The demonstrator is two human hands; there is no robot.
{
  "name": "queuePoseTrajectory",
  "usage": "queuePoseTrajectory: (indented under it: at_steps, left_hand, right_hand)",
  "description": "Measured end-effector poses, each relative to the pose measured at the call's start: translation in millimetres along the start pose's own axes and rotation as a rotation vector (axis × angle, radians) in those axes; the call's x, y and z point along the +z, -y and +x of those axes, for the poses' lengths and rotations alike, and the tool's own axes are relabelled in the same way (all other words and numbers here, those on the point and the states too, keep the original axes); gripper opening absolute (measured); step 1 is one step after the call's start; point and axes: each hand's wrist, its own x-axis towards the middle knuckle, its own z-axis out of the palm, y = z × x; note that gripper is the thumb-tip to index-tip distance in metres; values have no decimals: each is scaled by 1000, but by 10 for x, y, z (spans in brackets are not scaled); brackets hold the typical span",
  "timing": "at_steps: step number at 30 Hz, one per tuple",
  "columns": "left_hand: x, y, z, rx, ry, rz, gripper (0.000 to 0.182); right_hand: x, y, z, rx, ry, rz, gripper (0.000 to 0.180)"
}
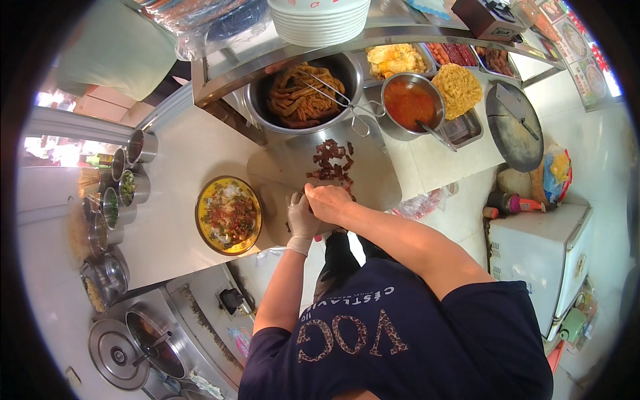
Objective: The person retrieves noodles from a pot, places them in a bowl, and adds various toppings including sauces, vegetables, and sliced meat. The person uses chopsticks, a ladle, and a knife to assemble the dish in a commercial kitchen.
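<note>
My right hand (328, 202) is bare and clenched over the near part of a steel-grey cutting board (372, 165). It grips what looks like a knife, seen nearly edge-on and mostly hidden by the fist. Right against it is my left hand (302, 215), in a clear disposable glove with the fingers curled; whether it holds anything is hidden. Chopped dark brown meat (330, 162) lies on the board just beyond my hands. To the left stands a yellow-rimmed bowl (202, 210) of white food topped with red sauce, chopped meat and green herbs.
Beyond the board are a steel basin (354, 102) of braised strips with tongs (345, 102) and a pot of red sauce (411, 102) with a ladle. A cleaver (511, 102) rests on a round chopping block (505, 140). Condiment tins (145, 147) line the left edge, near another person (115, 55).
</note>
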Motion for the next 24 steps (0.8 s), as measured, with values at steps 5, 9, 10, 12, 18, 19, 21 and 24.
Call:
queuePoseTrajectory:
  at_steps: [5, 9, 10, 12, 18, 19, 21, 24]
  left_hand:
    - [-91, 22, 25, -185, 14, -35, 19]
    - [-133, 5, 30, -35, -147, -7, 16]
    - [-107, -36, 9, 13, -94, -10, 16]
    - [-37, -140, -28, -7, 9, 13, 16]
    - [-80, -236, -18, 77, -151, 35, 13]
    - [-121, -225, -27, 96, -152, 25, 13]
    - [-192, -196, -48, 65, -136, 7, 13]
    - [-194, -174, -53, 48, -94, -6, 14]
  right_hand:
    - [-65, -83, -186, -56, 22, -50, 17]
    - [-127, -307, -376, -72, 38, -63, 18]
    - [-97, -309, -368, -58, 36, -62, 19]
    - [-42, -304, -288, -44, -10, -29, 18]
    - [-2, -440, -257, 1, -246, 121, 20]
    - [-17, -464, -316, -41, -267, 110, 20]
    - [-76, -484, -424, -56, -260, 78, 19]
    - [-149, -444, -596, -76, -164, 13, 15]
